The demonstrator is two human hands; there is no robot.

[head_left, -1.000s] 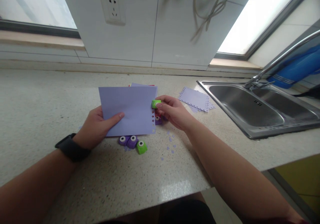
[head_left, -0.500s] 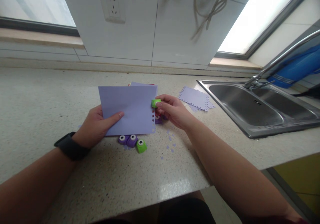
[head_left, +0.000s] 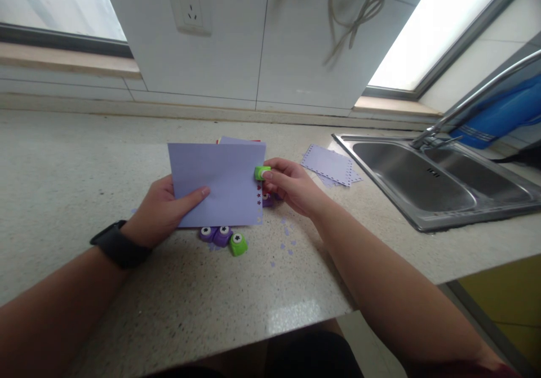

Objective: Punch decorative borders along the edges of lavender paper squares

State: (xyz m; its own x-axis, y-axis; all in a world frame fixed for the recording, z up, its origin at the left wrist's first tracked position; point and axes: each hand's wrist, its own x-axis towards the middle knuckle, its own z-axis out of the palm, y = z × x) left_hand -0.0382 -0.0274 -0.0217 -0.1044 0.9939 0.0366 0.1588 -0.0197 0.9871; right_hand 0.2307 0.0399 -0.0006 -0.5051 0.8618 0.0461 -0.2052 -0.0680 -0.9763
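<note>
While hands hold lilac paper (head_left: 220, 181) | speckled counter (head_left: 169, 305) | tiled wall (head_left: 224, 45)

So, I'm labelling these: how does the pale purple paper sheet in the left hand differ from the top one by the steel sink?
The held sheet is up in the left hand; the top sheet by the steel sink lies on others. The held sheet shows punched holes only along its right edge; the top sheet has them along several edges. Both are pale purple and rectangular.

Punches (head_left: 222, 236) before sheet (head_left: 220, 169) (sink (head_left: 414, 175) to right)
</note>
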